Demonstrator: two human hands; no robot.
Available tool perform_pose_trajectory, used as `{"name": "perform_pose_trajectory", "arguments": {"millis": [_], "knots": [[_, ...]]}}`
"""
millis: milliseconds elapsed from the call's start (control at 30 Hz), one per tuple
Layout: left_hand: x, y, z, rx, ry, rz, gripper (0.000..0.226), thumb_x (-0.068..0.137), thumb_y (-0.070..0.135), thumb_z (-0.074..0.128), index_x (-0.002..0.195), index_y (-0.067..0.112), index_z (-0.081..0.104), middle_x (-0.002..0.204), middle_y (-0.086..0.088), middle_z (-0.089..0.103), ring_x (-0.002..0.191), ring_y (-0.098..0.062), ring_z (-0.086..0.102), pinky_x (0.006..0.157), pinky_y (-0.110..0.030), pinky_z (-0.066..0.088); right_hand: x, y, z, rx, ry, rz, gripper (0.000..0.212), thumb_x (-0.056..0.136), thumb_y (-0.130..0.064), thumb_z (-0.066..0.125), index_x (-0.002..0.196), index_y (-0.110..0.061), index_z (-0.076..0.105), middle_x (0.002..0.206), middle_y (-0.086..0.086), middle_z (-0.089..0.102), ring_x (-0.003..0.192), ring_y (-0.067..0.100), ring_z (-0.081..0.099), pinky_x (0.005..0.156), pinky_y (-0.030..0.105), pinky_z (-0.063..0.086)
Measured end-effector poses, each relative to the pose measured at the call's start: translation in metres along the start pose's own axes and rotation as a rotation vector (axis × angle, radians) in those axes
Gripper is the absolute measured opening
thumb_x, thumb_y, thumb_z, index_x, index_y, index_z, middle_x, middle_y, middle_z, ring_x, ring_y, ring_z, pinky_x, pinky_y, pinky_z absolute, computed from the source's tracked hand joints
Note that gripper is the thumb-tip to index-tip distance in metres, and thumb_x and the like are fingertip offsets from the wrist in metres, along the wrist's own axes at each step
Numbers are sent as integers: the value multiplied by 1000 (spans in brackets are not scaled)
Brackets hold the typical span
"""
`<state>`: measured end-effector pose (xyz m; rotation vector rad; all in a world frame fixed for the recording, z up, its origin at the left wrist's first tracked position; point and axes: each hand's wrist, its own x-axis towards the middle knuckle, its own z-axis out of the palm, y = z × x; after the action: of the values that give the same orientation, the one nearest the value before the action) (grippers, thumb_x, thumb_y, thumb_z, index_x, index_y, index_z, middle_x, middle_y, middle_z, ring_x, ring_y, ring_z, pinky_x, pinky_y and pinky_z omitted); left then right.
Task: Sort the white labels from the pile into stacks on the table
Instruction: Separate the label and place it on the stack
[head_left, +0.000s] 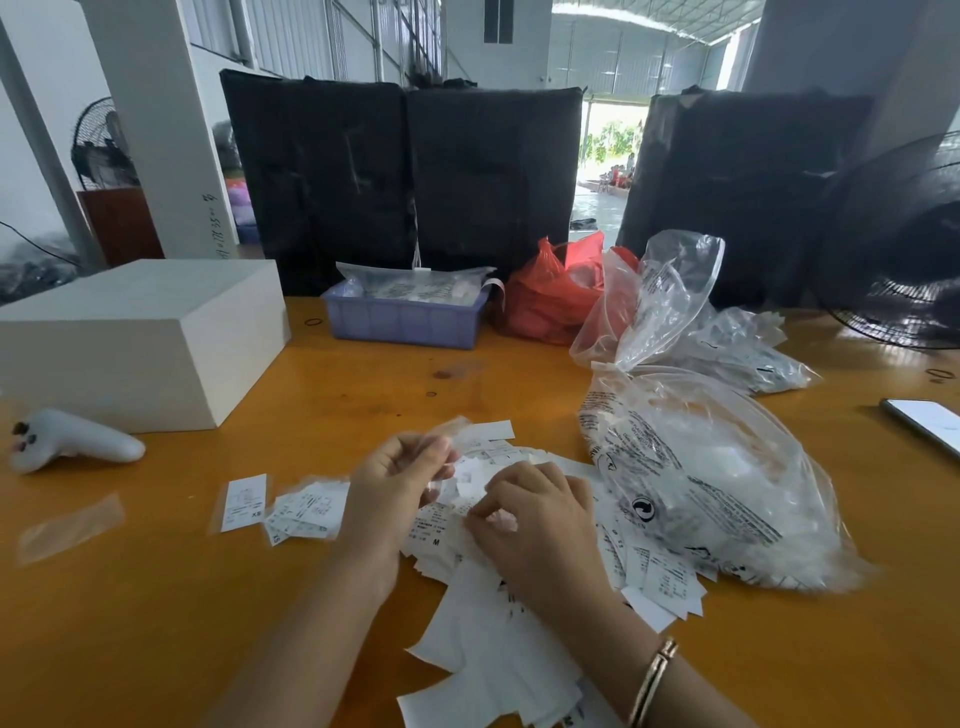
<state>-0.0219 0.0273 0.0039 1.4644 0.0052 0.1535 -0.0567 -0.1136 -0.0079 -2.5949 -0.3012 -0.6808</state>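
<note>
White labels (483, 613) lie heaped on the orange surface (208, 623); the left hand (395, 483) pinches a clear sleeve (452, 428), while the right hand (540, 514) pinches a label in the pile.

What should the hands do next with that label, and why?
Probably the left hand should carry the label it pinches over to the small stacks at its left. The label is lifted off the pile, and the right hand rests on that pile.
</note>
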Motion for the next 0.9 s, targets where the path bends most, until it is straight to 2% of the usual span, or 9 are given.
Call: {"name": "perform_pose_trajectory", "arguments": {"millis": [67,133,233,300,400,533,633,800,900], "knots": [[0,1,0,-9,1,-12,5,88,26,65,88,21,67,81,10,74,71,0,67,60,-18,49,2,1,0,243,-50,142,17,82,-38,68,68,-37,61,92,-24,57,99,0,48,92,26,21],[-1,2,0,-28,-1,-28,7,89,27,64,87,22,68,82,9,74,72,0,68,65,-22,47,3,3,-3,478,-29,239,19,81,-35,69,65,-38,59,88,-22,62,97,1,55,97,34,33],[-1,3,1,-74,1,-53,8,88,27,64,83,23,69,81,8,74,71,-1,68,68,-26,46,3,5,-8,717,52,341,10,82,-32,68,72,-31,66,80,-16,68,79,-3,60,77,23,47],[-3,5,1,-116,-5,-80,8,85,28,66,79,24,69,80,8,74,70,-2,68,70,-27,46,3,7,-10,803,111,375,10,87,-25,66,76,-25,66,73,-19,66,65,-5,56,62,13,44],[-5,10,0,-281,-120,-156,8,68,35,70,68,27,72,81,10,73,78,-6,68,73,-28,49,4,12,-12,882,185,391,9,89,-19,63,81,-21,64,63,-14,62,54,0,52,52,14,43],[-7,12,-2,-460,-302,-258,30,70,31,69,99,24,73,107,5,72,89,-12,68,72,-27,54,5,18,-17,1000,285,382,9,90,-10,61,83,-15,62,68,-1,69,59,14,67,53,17,50],[-8,13,-1,-475,-342,-305,48,71,26,68,115,9,60,105,2,73,89,-13,71,68,-23,56,3,20,-16,955,296,313,11,87,-7,64,84,-18,64,79,-1,73,75,14,70,66,23,56],[-10,12,0,-447,-453,-294,37,72,25,68,105,12,59,110,-1,72,102,-15,69,78,-23,56,-3,17,-10,735,222,170,22,88,-11,65,92,-32,64,77,-20,68,75,-4,64,63,11,48],[-10,10,1,-419,-474,-308,35,71,23,71,99,6,58,110,-13,71,98,-21,70,76,-24,57,-3,15,-8,637,236,135,40,87,-1,63,91,-40,60,84,-22,66,84,-2,65,70,10,50]]}}
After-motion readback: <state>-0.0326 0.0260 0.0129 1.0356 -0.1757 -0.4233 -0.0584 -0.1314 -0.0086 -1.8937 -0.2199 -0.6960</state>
